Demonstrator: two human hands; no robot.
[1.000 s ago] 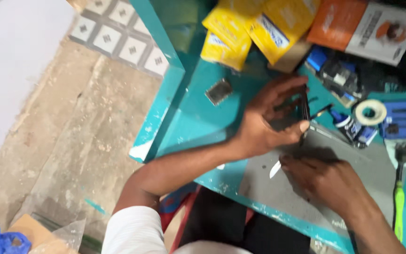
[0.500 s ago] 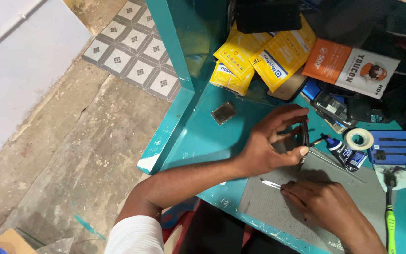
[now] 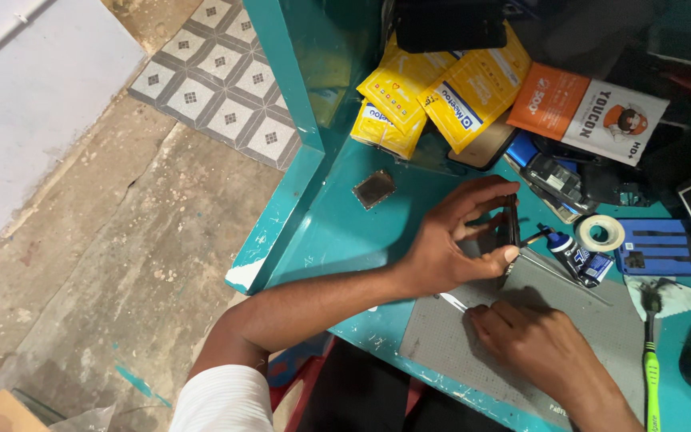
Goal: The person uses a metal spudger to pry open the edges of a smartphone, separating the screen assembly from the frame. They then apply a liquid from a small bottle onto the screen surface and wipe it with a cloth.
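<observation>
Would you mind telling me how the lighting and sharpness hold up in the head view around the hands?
Head view: sharp overall, no motion blur; the left hand and right hand are evenly lit, casting soft shadows on the grey mat; the upper right shelf area is dark; slight wide-angle tilt at the teal bench.

desk: painted teal, fairly smooth with a slight sheen, paint chipped to white along the edges
work mat: grey, matt, looks rubbery, faint grid on it
yellow packets: glossy plastic or foil, a bit crinkled
orange and white box: smooth printed card
tape roll: pale, papery look
toothbrush: shiny green plastic handle, dark worn bristles
floor: rough bare concrete, stained; patterned tiles further up look smoother
</observation>
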